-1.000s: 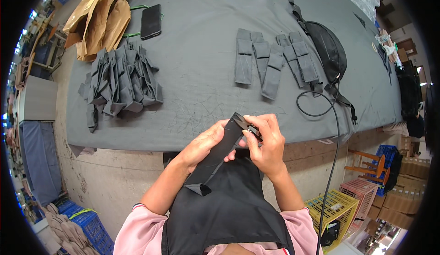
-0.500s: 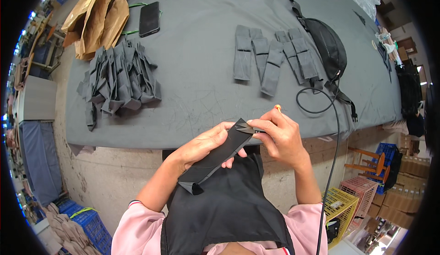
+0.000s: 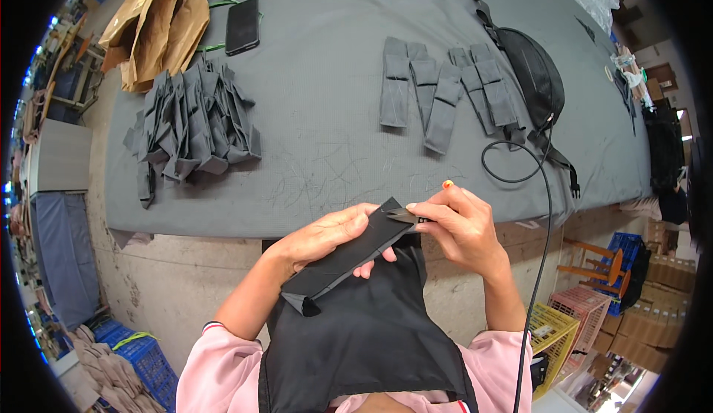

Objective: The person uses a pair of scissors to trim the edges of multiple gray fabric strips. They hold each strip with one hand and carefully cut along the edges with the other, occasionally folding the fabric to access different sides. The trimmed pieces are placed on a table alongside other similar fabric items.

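Observation:
My left hand [image 3: 330, 235] is closed round a dark grey folded fabric strip [image 3: 349, 257], held at a slant over my lap by the table's near edge. The strip's lower end hangs open in a fold. In my right hand [image 3: 464, 227] are thread snips [image 3: 403, 215], their dark pointed blades lying against the strip's upper end. An orange tip shows above my right fingers; most of the snips' body is hidden in the palm. Beyond my hands, several similar grey strips [image 3: 442, 108] lie flat on the table, and a heap of folded grey pieces [image 3: 197, 127] sits to the left.
Loose threads [image 3: 319, 179] are scattered over the grey-covered table [image 3: 319, 64]. A phone [image 3: 242, 27] and brown paper bag [image 3: 167, 27] lie far left. A black waist bag [image 3: 531, 75] lies right, with a black cable [image 3: 546, 212] running down past my right arm. Crates [image 3: 553, 331] stand lower right.
My right hand and the snips have shifted slightly right and down. The strip's upper end has dropped a little, and the strip lies a bit flatter in my left hand.

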Motion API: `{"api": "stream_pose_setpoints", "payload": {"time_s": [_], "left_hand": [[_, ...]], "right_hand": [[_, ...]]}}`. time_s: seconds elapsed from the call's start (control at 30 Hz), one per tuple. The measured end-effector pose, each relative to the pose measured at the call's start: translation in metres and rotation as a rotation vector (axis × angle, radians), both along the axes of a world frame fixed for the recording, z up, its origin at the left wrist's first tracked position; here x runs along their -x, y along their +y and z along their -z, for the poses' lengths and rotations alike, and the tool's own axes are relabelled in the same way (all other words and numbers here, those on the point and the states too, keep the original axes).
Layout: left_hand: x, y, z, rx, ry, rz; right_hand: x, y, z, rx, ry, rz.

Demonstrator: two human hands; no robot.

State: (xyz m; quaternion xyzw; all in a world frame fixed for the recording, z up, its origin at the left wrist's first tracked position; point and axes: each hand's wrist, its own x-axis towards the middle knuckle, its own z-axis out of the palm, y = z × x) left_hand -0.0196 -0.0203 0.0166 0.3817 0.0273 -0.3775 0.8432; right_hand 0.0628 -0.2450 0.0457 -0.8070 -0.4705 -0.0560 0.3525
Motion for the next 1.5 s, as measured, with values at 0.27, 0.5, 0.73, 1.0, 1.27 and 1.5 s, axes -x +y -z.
{"api": "stream_pose_setpoints", "payload": {"time_s": [0.27,0.5,0.73,1.0,1.27,1.5], "left_hand": [[-0.001,-0.002,-0.001,-0.012,-0.002,0.017],[-0.003,-0.005,0.000,0.023,-0.004,0.038],[-0.002,-0.009,0.005,-0.341,-0.174,-0.080],[0.004,-0.013,-0.012,-1.118,-0.743,-0.181],[0.008,-0.008,-0.004,-1.076,-0.705,-0.228],[0.004,-0.007,-0.014,-1.107,-0.691,-0.195]], "right_hand": [[-0.003,-0.002,-0.004,-0.037,0.076,0.054],[-0.001,-0.002,-0.002,0.035,0.121,0.075],[0.008,0.009,0.011,-0.122,0.342,0.276],[0.014,0.022,0.003,-0.033,0.692,0.122],[0.011,0.019,0.012,-0.082,1.073,0.053],[0.020,0.015,0.017,-0.220,1.026,0.120]]}}
